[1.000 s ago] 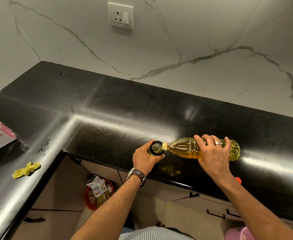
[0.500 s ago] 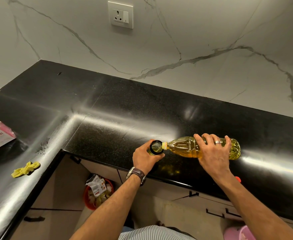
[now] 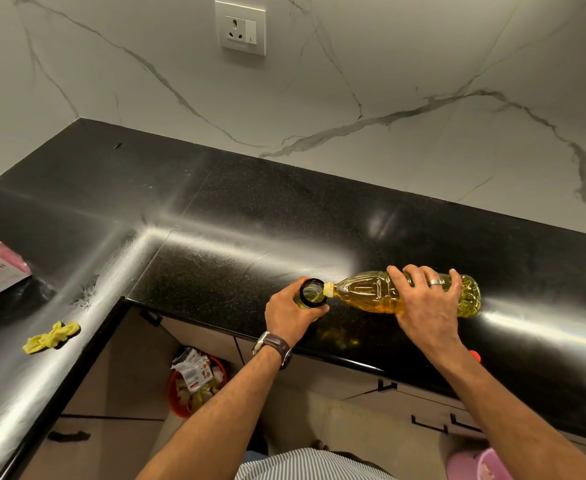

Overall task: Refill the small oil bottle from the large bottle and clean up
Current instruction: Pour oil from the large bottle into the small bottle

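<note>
Gripping small oil bottle (image 3: 310,295) upright near counter (image 3: 236,216) front edge with left hand (image 3: 290,315); clasping large bottle (image 3: 381,295) in right hand (image 3: 426,306), lying tipped sideways, spout touching small bottle's open mouth; yellow cloth (image 3: 51,337) sitting far left

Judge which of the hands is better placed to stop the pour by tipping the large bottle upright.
Right. The right hand already wraps the large bottle, which lies tilted; the left hand is occupied steadying the small bottle under its mouth.
</note>
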Tool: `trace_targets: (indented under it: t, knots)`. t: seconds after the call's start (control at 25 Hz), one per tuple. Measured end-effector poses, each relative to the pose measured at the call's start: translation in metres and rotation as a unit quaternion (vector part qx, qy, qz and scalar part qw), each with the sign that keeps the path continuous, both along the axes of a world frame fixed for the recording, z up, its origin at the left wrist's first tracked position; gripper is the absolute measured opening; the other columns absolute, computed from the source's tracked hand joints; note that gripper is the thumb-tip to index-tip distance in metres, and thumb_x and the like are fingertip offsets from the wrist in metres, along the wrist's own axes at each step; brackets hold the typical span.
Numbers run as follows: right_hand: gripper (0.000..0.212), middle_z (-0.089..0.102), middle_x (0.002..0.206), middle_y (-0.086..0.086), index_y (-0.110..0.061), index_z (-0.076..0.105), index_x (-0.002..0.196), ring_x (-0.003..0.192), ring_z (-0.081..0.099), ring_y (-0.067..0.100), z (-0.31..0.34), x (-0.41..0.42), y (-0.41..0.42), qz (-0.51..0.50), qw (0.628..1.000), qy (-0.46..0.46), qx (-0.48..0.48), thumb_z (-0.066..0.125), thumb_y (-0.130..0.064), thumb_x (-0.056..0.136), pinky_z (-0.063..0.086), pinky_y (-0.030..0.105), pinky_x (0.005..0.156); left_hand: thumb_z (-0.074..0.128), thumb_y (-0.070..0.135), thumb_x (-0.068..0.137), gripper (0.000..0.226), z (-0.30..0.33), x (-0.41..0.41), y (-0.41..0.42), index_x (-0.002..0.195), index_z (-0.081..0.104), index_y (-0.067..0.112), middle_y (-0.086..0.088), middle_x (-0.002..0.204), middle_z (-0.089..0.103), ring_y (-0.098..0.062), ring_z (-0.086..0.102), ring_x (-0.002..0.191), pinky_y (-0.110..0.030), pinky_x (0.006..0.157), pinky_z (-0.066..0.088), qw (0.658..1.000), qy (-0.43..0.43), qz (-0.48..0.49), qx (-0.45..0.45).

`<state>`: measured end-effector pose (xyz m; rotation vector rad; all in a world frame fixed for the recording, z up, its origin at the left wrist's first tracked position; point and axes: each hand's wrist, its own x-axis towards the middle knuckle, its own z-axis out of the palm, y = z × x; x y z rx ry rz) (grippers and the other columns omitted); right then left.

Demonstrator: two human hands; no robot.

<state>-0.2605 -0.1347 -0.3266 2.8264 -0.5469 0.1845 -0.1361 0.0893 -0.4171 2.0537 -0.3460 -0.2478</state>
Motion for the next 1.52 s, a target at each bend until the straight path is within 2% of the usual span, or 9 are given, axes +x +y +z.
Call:
trace_targets:
  t: [0.64,0.96,1.52]
  knots:
    - [0.080,0.063,0.136,0.010,-0.026,0.055,0.144,0.128,0.058,0.035,0.0030,0.0012,-0.0002,0.002,1.000,0.005,-0.001,0.088,-0.023,0.072,0.030,0.072,0.110,0.094,0.047,0.067,0.066,0.0012,0.0000,-0.0003,0.127,0.071,0.035,0.017,0.111,0.076,-0.004,0.068,0.107,-0.033,0.096,0.058,1.000,0.000,0.002,0.008]
    - [0.079,0.063,0.136,0.011,-0.026,0.054,0.145,0.128,0.058,0.035,0.0037,0.0016,-0.0009,0.003,1.000,0.009,-0.003,0.088,-0.026,0.073,0.029,0.072,0.110,0.095,0.046,0.067,0.063,0.0017,-0.0007,-0.0002,0.124,0.072,0.035,0.019,0.108,0.076,-0.002,0.068,0.106,-0.033,0.095,0.059,1.000,0.003,0.003,-0.001]
    - [0.079,0.063,0.137,0.011,-0.027,0.053,0.145,0.128,0.057,0.035,0.0047,0.0019,-0.0007,0.000,1.000,0.015,-0.003,0.086,-0.022,0.074,0.029,0.072,0.110,0.094,0.046,0.067,0.060,0.0027,-0.0012,0.0000,0.123,0.073,0.036,0.020,0.106,0.076,0.000,0.068,0.105,-0.033,0.094,0.059,1.000,0.000,0.000,0.000]
